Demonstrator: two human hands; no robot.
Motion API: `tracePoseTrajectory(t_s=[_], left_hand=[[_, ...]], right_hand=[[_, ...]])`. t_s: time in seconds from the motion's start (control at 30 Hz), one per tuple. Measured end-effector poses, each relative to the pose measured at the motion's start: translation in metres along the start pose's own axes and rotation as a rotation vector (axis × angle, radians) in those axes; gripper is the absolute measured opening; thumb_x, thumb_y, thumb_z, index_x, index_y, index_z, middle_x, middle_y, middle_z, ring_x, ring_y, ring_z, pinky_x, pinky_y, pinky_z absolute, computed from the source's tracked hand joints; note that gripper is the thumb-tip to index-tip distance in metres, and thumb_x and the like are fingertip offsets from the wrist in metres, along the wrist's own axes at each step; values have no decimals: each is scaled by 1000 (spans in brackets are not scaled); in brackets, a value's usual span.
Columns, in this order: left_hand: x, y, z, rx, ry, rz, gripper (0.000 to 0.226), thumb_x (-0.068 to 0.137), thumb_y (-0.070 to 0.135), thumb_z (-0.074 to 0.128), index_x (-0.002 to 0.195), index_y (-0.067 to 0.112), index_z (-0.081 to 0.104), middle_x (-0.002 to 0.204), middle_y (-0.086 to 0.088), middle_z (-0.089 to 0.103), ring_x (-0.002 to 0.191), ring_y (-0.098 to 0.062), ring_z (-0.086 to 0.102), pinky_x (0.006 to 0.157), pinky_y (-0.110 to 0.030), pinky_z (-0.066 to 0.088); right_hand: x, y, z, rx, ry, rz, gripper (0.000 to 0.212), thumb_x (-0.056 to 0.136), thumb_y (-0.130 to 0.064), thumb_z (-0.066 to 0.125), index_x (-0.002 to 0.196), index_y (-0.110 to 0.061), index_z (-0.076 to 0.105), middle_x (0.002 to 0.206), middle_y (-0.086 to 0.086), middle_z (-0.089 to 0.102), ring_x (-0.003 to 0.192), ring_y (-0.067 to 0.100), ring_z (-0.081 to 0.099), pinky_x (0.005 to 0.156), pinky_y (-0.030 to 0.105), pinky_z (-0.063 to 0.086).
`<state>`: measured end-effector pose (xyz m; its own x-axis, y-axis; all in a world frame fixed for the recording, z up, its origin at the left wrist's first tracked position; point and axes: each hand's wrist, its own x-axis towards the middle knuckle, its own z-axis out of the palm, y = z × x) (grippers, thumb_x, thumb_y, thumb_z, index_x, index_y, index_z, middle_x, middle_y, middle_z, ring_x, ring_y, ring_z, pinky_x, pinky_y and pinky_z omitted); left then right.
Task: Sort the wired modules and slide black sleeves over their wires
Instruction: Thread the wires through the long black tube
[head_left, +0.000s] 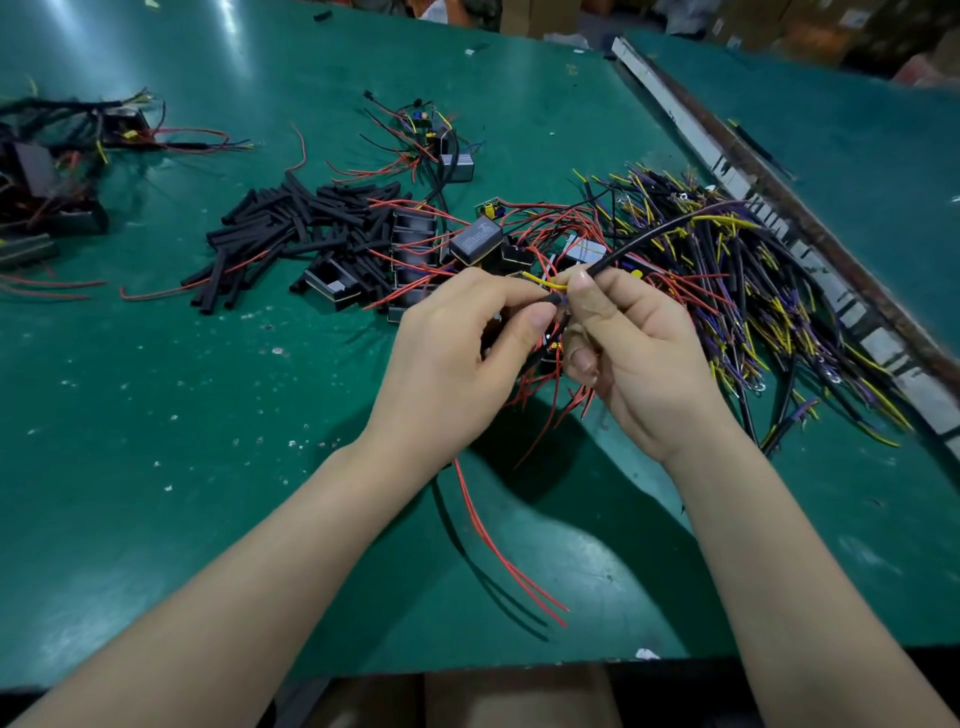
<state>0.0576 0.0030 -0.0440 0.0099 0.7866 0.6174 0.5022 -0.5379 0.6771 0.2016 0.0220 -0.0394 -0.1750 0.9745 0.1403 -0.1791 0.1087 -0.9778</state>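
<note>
Many left: your sleeve pile (306, 228) beside the modules (415, 249) looks barely dented.
In hand: left hand (457, 353) pinches a black sleeve (556, 300); right hand (639, 343) pinches its wires (649, 236).
Done: small sleeved batch (57, 171), well left of pile.

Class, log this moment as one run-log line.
step: sleeving | left hand: pinches black sleeve | right hand: holds black cable | spare sleeves: piled left

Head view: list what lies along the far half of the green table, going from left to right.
Dark heap of modules with wires → pile of loose black sleeves → black box modules tangled in red wires → big heap of yellow, purple and black wires → pale strip along the table's right edge.
</note>
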Motion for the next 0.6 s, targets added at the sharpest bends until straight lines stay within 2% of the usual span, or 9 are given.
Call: tracePoseTrajectory(t_s=[0.1, 0.3, 0.5, 0.6], left_hand=[[-1, -1, 0, 9, 47, -37, 12, 90, 18, 63, 96, 13, 72, 80, 22, 54, 76, 1, 51, 72, -7, 37], [-1, -1, 0, -43, 19, -69, 10, 88, 17, 65, 94, 14, 72, 85, 13, 61, 85, -1, 55, 76, -7, 38], [-2, -1, 1, -131, 1, -127, 10, 90, 20, 63, 97, 18, 70, 86, 16, 61, 78, -5, 59, 76, -26, 49], [-1, 0, 0, -160, -26, -144, 10, 90, 21, 63, 94, 29, 66, 83, 19, 60, 75, 0, 57, 74, -23, 47]], right_hand=[[-1, 1, 0, -11, -2, -30, 19, 89, -24, 55, 74, -23, 67, 65, -7, 57, 44, 5, 39, 42, 17, 30], [-2, 2, 1, -48, 8, -56, 14, 90, -25, 55, 82, -22, 65, 59, -12, 52, 44, 5, 38, 44, 18, 28], [-1, 2, 2, -54, 13, -15, 13, 86, -27, 58, 85, -20, 69, 62, -9, 54, 46, 5, 39, 46, 17, 29], [0, -1, 0, -35, 31, -13, 21, 89, -30, 55, 80, -24, 74, 64, -10, 58, 46, 5, 41, 45, 15, 30]])
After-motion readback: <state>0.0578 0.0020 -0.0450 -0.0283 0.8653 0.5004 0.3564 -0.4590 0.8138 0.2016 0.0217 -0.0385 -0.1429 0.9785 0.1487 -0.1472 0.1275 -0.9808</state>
